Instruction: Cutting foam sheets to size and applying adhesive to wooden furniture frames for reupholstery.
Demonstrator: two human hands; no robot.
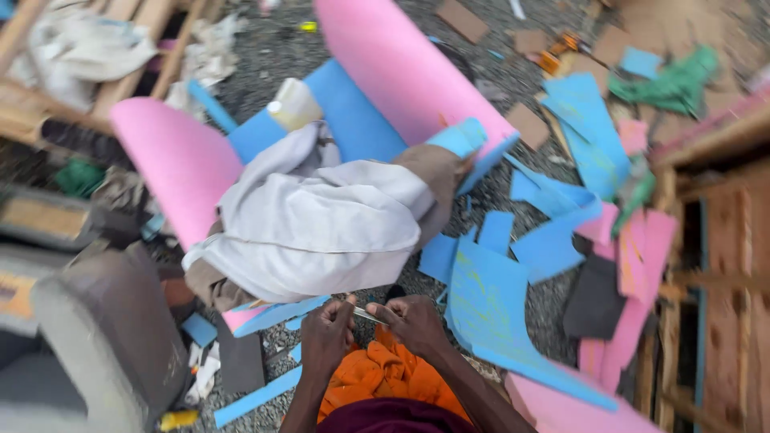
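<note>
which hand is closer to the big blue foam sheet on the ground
Right. The right hand sits just beside the blue foam sheet, nearly touching its edge. The left hand is farther off, on the other side of the right hand.

1. One view only: head cam, worn by the person, looking steeply down and fwd.
2. Close range: left hand (326,337) and right hand (415,321) sit at bottom centre, near the lens.
3. Facing gravel ground (273,56) ahead; pink foam roll (401,64) reaches toward the top edge.
4. No 2nd view, so no shared area.
</note>
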